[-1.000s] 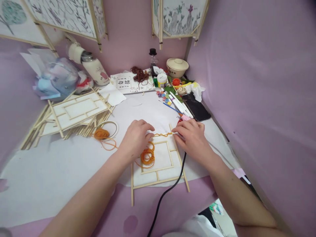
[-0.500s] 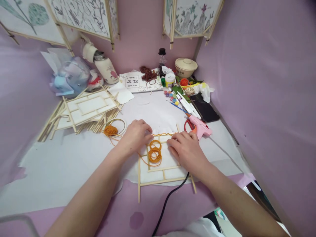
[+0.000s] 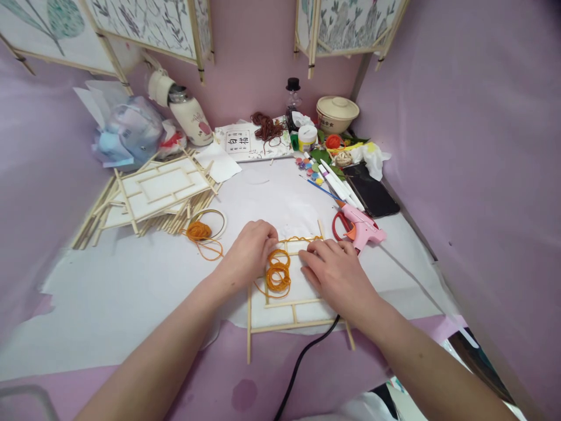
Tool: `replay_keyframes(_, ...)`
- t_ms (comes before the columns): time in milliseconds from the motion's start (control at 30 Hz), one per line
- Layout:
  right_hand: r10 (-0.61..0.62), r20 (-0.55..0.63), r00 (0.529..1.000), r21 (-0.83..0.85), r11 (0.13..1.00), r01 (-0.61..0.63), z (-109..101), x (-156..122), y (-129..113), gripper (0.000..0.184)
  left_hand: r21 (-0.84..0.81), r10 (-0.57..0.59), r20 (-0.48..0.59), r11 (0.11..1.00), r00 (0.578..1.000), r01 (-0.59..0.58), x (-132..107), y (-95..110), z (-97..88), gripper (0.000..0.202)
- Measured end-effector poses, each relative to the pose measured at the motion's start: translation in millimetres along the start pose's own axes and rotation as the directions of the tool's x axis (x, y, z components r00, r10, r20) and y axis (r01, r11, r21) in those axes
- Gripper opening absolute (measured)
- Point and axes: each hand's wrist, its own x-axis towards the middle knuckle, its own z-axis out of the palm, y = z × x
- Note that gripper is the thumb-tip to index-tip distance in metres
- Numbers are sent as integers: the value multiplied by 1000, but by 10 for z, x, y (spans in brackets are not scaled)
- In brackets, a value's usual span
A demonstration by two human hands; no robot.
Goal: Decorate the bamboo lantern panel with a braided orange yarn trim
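A panel of thin wooden sticks backed with white paper [image 3: 270, 316] lies before me. A twisted orange cord [image 3: 302, 238] runs along its far stick, and coiled orange cord loops [image 3: 278, 276] rest on the paper. My left hand [image 3: 258, 248] is at the panel's far left corner, fingers pinched at the end of the cord; the fingertips are partly hidden. On the right side of the panel rests my right hand [image 3: 335, 272], its fingers curved and apart, with nothing visible in them. An orange ball of cord [image 3: 198, 231] sits left of my left hand, beside a ring [image 3: 225, 222].
A pink glue gun [image 3: 364, 227] and red-handled scissors [image 3: 337, 225] lie right of the panel, near a phone [image 3: 372, 190] and white pens [image 3: 339, 186]. Stacked stick panels [image 3: 164, 187] are at left. A black cable [image 3: 302, 356] crosses the near edge. Painted lanterns [image 3: 149, 23] hang above.
My left hand has drawn its fingers together and shifted slightly towards me at the panel's far left corner. My right hand stays on the panel's right side. The view has shifted a little.
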Motion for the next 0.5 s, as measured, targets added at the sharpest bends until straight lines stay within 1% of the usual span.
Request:
replay_keyframes(100, 5, 15, 1000, 1, 1000, -5, -5, -10, -12, 11, -234, -26, 31, 972, 999, 33, -95, 135, -15, 12)
replay_keyframes(167, 10, 26, 1000, 4, 1000, -10, -8, -20, -21, 14, -400, -28, 101, 914, 995, 67, -171, 191, -41, 12)
replay_keyframes(233, 11, 31, 999, 3, 1000, -11, -9, -35, -28, 17, -512, -30, 181, 850, 983, 120, -247, 210, -72, 13)
replay_keyframes(333, 10, 24, 1000, 1, 1000, -10, -9, -60, -35, 20, -589, -31, 258, 787, 966, 183, -346, 204, -121, 14)
replay_keyframes(400, 12, 15, 1000, 0, 1000, -12, -7, -76, -39, 21, -601, -20, 289, 774, 957, 198, -402, 195, -148, 14)
replay_keyframes(467, 11, 7, 1000, 1, 1000, -11, -9, -93, -42, 22, -564, -6, 329, 800, 944, 202, -449, 185, -163, 15)
replay_keyframes(500, 7, 3, 1000, 3, 1000, -7, -13, -104, -42, 23, -521, 4, 344, 833, 939, 187, -470, 178, -163, 16)
